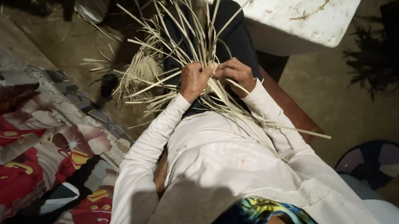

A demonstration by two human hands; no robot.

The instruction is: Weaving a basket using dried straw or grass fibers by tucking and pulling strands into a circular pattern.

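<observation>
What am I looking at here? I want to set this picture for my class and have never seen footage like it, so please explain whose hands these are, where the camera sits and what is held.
There is no machine here, only a person at work with bare hands. The single picture comes from a camera worn on the person's head, looking down past white sleeves onto the lap. The left hand and the right hand are close together, each with a shut grip on pale, flat strips that fan out from the hands over dark trousers; one long strip trails toward the right. The person seems to sit on a reddish-brown bench. At the left lies a red patterned cloth, at the top a white slab, and around them a bare floor.
</observation>
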